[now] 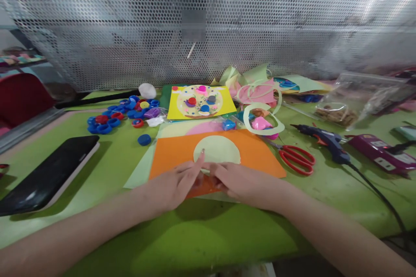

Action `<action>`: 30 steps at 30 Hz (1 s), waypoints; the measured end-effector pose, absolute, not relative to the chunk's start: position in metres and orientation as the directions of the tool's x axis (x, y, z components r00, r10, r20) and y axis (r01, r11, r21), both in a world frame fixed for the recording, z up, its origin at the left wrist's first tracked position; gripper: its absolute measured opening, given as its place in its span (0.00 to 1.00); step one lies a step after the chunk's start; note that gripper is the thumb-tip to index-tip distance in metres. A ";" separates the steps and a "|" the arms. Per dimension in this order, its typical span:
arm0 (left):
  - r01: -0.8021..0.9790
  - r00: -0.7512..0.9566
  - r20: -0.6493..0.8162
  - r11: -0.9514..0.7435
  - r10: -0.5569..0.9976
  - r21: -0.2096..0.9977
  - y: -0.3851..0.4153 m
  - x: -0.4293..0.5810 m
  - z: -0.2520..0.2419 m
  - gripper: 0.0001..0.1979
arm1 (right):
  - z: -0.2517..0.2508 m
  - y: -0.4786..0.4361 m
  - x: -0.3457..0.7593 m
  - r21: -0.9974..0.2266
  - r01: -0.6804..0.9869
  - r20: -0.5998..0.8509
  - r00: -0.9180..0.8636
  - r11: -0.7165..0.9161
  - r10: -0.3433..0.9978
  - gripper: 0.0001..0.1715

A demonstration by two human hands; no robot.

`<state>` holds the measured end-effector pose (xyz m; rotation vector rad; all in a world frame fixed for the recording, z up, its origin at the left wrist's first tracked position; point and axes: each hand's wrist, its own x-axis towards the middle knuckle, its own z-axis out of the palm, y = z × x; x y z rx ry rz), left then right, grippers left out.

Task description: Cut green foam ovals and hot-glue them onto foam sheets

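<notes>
A pale green paper circle lies on an orange sheet, with light green paper under it. My left hand rests at the circle's near left edge, one finger stretched out over the circle. Beside it, my right hand sits at the near right edge with its fingers curled in. The two hands' fingertips meet at the circle's front edge. What the right fingertips press or pinch there is hidden.
Behind stands a yellow decorated card. Blue and red bottle caps and a black phone-like case lie left. Red-handled scissors, a glue gun, a purple power strip and paper offcuts lie right. A perforated metal panel rises behind.
</notes>
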<state>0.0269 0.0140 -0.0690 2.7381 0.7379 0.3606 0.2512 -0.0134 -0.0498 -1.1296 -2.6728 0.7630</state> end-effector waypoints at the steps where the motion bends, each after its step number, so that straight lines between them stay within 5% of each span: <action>1: 0.464 0.807 0.192 -0.801 0.558 0.378 0.016 0.025 -0.069 0.28 | -0.050 -0.013 0.251 -0.519 0.627 -0.058 -0.705 0.581 0.707 0.30; 6: 0.461 0.748 0.223 -0.731 0.625 0.502 0.022 0.016 -0.065 0.22 | -0.052 -0.013 0.250 -0.561 0.624 -0.054 -0.683 0.544 0.728 0.30; 12: 0.398 0.826 0.288 -0.863 0.485 0.312 0.021 0.018 -0.071 0.31 | -0.054 -0.012 0.251 -0.553 0.635 -0.076 -0.683 0.539 0.727 0.33; 17: 0.412 0.829 0.313 -0.884 0.464 0.221 0.022 0.019 -0.072 0.29 | -0.052 -0.012 0.251 -0.569 0.641 -0.098 -0.674 0.514 0.732 0.33; 22: 0.510 0.754 0.291 -0.803 0.590 0.307 0.023 0.013 -0.064 0.20 | -0.050 -0.013 0.249 -0.597 0.611 -0.043 -0.672 0.520 0.740 0.28; 30: 0.377 0.825 0.327 -0.880 0.460 0.288 0.013 0.024 -0.066 0.32 | -0.050 -0.012 0.249 -0.571 0.652 -0.118 -0.667 0.500 0.735 0.34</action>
